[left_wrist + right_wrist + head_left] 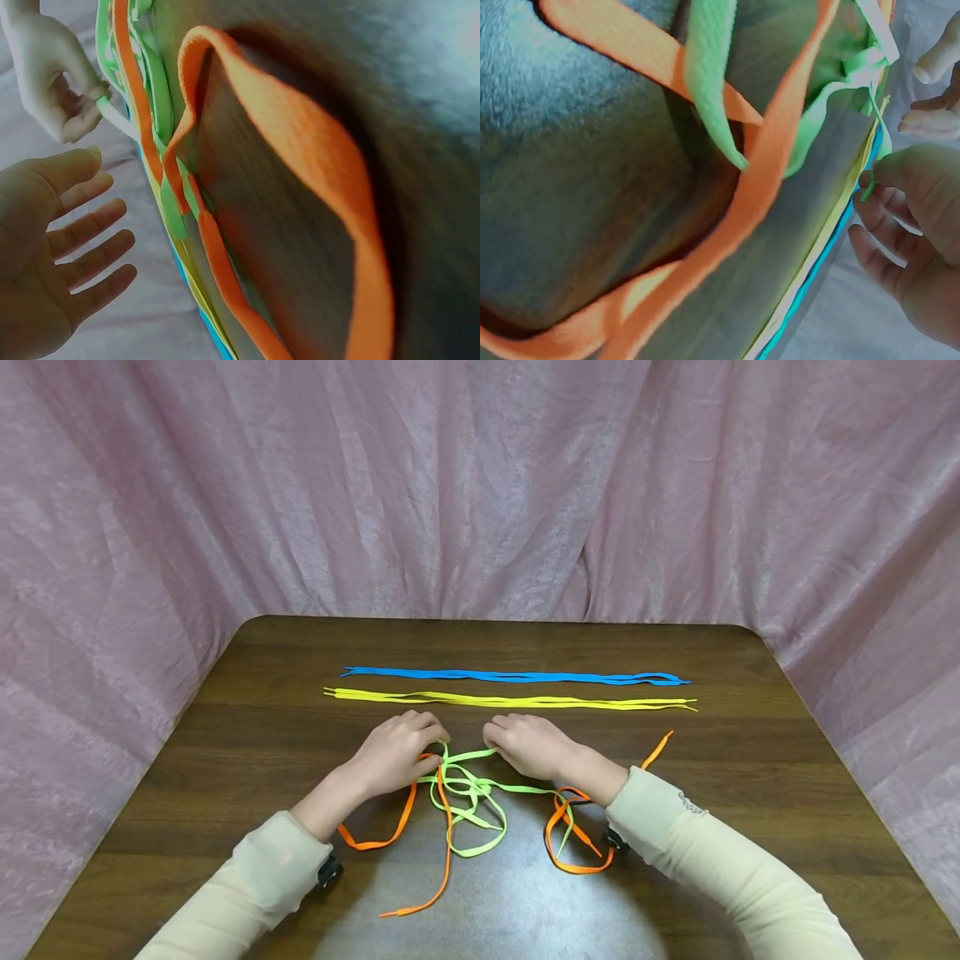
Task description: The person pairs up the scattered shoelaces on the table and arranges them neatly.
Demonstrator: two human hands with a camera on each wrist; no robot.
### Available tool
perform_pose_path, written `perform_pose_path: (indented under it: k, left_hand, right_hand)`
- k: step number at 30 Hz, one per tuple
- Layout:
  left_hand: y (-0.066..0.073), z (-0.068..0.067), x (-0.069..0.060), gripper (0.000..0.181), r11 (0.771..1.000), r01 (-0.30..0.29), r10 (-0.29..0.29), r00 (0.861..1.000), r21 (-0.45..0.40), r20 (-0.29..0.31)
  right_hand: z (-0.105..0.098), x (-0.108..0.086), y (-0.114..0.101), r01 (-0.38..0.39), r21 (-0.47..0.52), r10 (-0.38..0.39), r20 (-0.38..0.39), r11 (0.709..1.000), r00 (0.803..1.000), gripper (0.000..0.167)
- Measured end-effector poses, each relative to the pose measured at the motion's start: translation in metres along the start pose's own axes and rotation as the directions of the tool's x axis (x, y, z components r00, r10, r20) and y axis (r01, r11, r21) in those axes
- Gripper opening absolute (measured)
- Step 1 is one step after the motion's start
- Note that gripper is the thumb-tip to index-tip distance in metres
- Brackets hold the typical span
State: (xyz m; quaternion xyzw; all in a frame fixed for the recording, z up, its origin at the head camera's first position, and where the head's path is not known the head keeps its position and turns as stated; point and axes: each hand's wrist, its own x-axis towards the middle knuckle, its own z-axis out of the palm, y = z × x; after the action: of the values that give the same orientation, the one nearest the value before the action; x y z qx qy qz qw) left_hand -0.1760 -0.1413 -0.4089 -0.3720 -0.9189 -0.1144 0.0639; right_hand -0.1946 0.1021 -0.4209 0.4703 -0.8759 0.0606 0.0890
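Observation:
A light green shoelace [517,789] lies in a loose, looped tangle between the hands. My right hand [531,746] pinches one strand of it between thumb and fingertip, and in the right wrist view a short green end sticks out past the pinch. Beside the tangle my left hand [397,752] hovers with fingers [94,225] spread and relaxed, holding nothing. An orange shoelace [447,852] runs under and near the left hand, crossing the green strands. More orange lace [577,868] forms a loop by the right wrist, crossed by a green tail; its link with the left part is hidden.
Farther back on the brown wooden table [262,693], a yellow shoelace pair [510,702] and a blue shoelace pair [525,677] lie straight, side by side. An orange tip [660,747] pokes out beyond the right forearm. Pink curtains [480,485] hang around the table.

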Motion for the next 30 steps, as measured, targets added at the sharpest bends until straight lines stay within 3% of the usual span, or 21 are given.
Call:
perform_pose_path:
  k: [10, 15, 20, 30]
  left_hand:
    - [0.005, 0.008, 0.015, 0.032, 0.999, -0.006, 0.008, 0.998, -0.039, 0.063]
    - [0.008, 0.014, 0.02, 0.024, 0.999, -0.028, 0.032, 0.995, -0.045, 0.092]
    - [0.011, 0.014, 0.022, 0.006, 0.996, -0.06, 0.063, 0.996, -0.06, 0.064]
    - [0.015, 0.001, 0.014, 0.001, 0.993, -0.06, 0.06, 0.998, -0.098, 0.002]
  right_hand:
    - [-0.013, 0.004, 0.004, 0.024, 0.024, -0.02, -0.149, 0.999, 0.989, 0.007]
    - [-0.017, 0.006, 0.004, 0.047, 0.017, -0.043, -0.201, 0.999, 0.979, 0.006]
    - [-0.02, 0.004, 0.005, 0.029, 0.018, -0.025, -0.209, 0.999, 0.978, 0.006]
    - [-0.016, -0.006, 0.013, -0.022, 0.018, 0.025, -0.168, 1.0, 0.985, 0.005]
